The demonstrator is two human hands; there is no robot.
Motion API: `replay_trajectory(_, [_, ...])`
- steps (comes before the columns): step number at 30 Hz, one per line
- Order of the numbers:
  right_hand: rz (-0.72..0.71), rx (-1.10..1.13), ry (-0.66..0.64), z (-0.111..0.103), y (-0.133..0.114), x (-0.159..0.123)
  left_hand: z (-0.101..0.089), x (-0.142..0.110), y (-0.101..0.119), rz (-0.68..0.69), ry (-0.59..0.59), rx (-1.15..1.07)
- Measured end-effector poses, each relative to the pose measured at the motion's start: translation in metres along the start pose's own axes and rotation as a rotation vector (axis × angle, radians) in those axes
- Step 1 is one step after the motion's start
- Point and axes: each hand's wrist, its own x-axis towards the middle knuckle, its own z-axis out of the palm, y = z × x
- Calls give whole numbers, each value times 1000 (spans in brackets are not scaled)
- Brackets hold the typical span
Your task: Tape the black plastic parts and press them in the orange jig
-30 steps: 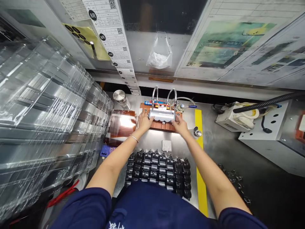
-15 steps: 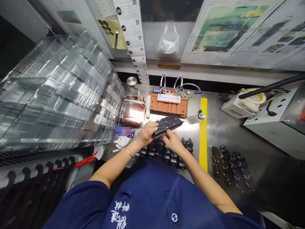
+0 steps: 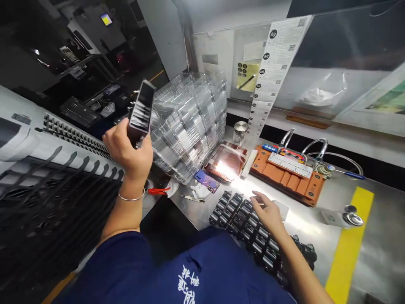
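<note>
My left hand (image 3: 129, 147) is raised at the left, its fingers and thumb closed around a black rectangular block (image 3: 144, 105). The block stands nearly upright, with a shiny face and small studs along one edge. My right hand (image 3: 268, 212) hangs low over the metal bench, holding nothing, its fingers apart. Below and beside it lie rows of small black cylindrical parts (image 3: 247, 226). A pale flat piece (image 3: 281, 210) lies just behind the right hand. Beyond that sits an orange-brown fixture (image 3: 284, 175) with metal hoses.
Tall stacks of clear plastic trays (image 3: 190, 122) stand behind the left hand. A phone (image 3: 207, 181), white gloves (image 3: 200, 191), a lidded jar (image 3: 240, 131) and a metal-topped bottle (image 3: 343, 217) are on the bench. Yellow tape (image 3: 351, 245) runs along the right. A ribbed white machine (image 3: 63, 147) stands far left.
The view has swung left. My left hand has carried the black block up and away to the left, while my right hand has let go of it and stays over the bench.
</note>
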Motion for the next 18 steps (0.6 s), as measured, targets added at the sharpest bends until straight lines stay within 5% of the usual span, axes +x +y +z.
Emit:
replay_trajectory(6, [-265, -413, -48, 74, -20, 74, 3, 27, -24, -110, -493, 257])
replay_trajectory(9, [-194, -662, -175, 103, -20, 98, 11, 11, -15, -39, -468, 148])
replay_trajectory(12, [-120, -801, -255, 119, -13, 105, 32, -35, 6, 152, -421, -129])
replay_trajectory(15, [-178, -837, -249, 122, -8, 105, 74, -104, 29, 361, -704, -366])
replay_trajectory(18, [-290, -848, -225, 120, -5, 103, 119, -166, 41, 326, -1049, -256])
